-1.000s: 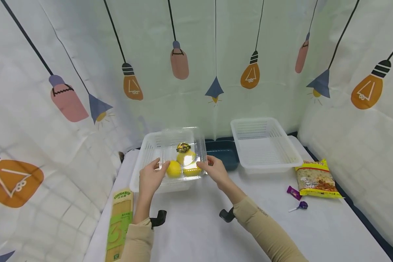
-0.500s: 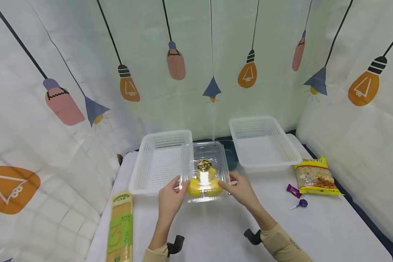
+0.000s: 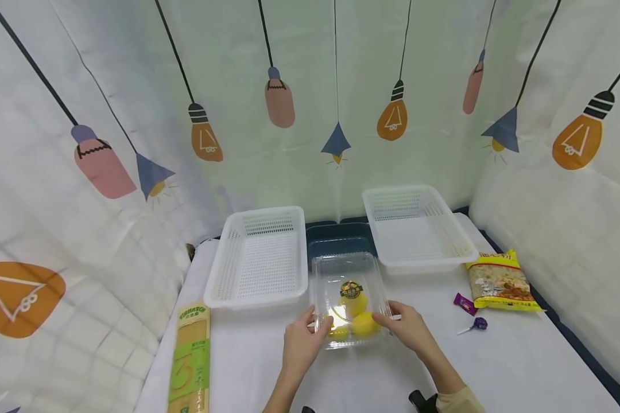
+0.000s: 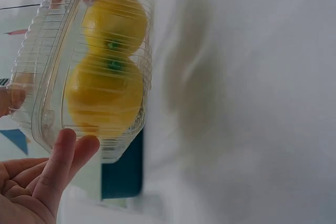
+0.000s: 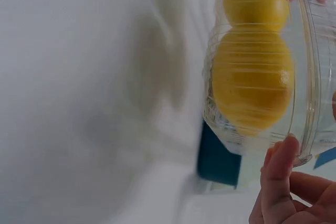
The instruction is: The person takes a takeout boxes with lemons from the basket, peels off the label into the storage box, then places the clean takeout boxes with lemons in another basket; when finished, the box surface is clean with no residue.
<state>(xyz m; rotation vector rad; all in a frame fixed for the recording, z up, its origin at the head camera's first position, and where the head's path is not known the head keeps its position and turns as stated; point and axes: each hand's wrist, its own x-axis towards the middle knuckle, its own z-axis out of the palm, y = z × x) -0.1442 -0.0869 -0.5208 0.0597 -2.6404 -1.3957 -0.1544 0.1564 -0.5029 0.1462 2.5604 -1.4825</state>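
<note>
In head view only, sticker [image 3: 351,289] on clear box [image 3: 341,268]

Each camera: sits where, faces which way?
Head: on the head, forward and down at the clear container; shows left hand, right hand, right sleeve.
Left wrist: worn there, facing the container's side; left hand at lower left.
Right wrist: worn there, facing the container's side; right hand at lower right.
Both wrist views share yellow fruits, dark blue tray.
</note>
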